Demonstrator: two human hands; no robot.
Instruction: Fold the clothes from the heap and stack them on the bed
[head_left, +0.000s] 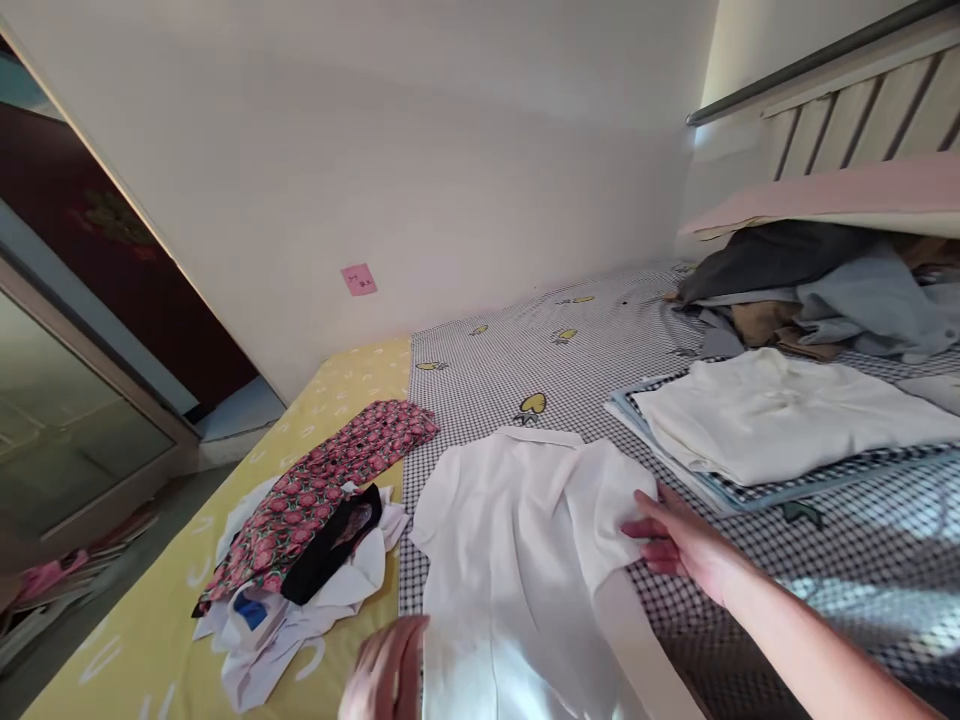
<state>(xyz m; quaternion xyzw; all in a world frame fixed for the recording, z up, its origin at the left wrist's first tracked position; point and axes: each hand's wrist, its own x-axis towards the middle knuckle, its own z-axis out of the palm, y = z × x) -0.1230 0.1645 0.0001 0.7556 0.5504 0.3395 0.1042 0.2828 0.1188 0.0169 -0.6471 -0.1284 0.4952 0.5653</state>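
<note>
A white short-sleeved shirt (517, 560) lies spread on the bed, its collar toward the wall and its lower part cut off by the bottom of the view. My right hand (671, 540) is closed on the edge of the sleeve at the right, thumb and fingers pinching the cloth. Close to the shirt's left edge is my left hand (386, 668), blurred and partly out of view. Its fingers are bent downward, and whether they grip any cloth cannot be made out.
A stack of folded clothes (787, 420), white on top, sits at the right. Rumpled clothes (832, 290) lie behind it. On the left, a red floral garment (337, 485) rests on white clothes with a black piece (330, 550). A wall (465, 160) borders the checked bedsheet (495, 370).
</note>
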